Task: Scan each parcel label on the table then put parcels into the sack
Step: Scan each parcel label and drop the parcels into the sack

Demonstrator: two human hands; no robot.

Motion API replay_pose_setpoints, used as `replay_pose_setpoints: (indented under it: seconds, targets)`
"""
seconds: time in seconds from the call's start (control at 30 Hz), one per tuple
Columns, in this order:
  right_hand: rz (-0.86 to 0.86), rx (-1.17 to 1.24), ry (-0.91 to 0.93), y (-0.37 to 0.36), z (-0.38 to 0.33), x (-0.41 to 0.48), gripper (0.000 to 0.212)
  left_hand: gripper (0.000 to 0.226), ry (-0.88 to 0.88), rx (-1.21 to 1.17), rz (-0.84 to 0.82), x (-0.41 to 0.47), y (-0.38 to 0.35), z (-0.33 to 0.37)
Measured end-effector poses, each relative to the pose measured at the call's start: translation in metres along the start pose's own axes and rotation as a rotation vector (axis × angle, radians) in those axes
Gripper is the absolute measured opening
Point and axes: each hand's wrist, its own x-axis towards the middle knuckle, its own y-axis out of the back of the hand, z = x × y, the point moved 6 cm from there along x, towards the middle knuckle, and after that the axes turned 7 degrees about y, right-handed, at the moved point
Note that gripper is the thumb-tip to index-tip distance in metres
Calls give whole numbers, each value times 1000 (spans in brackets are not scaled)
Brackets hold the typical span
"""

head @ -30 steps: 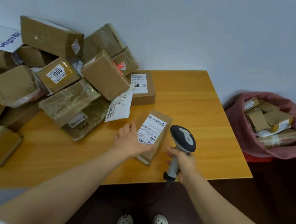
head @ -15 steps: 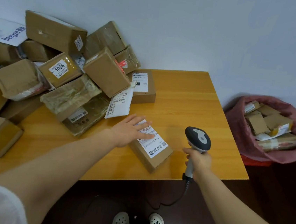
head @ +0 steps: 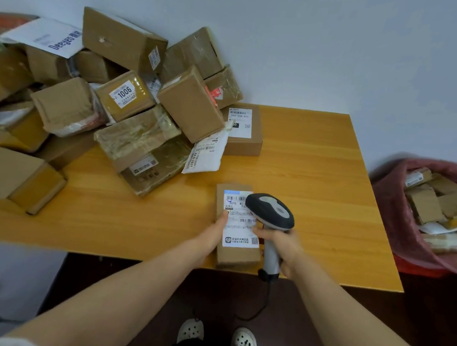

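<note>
Gripping the handle at the bottom centre of the frame, the right hand holds a corded barcode scanner, whose dark head is tipped over the right part of the shipping label. The left hand pinches the left edge of the small cardboard parcel, thumb on the label, steadying it where it lies flat at the near edge of the bench. To scan well, I judge the head should sit a little farther off and aim square at the barcode strip near the label's top. The thumb should stay off the printed bars and the box should be held flat. Further up, at mid-frame, a white poly mailer and a labelled flat box lie at the foot of a heap of cardboard parcels filling the upper left, one marked 1006. At the right edge, off the bench, the pink sack stands open with parcels inside. This one likely goes there once read.
</note>
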Motion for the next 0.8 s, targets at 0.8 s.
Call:
replay_pose_setpoints:
  seconds: [0.8]
  targets:
    - [-306,-46,353,-65,-134,-66,17,81,-403,-86,229,-87,104,135]
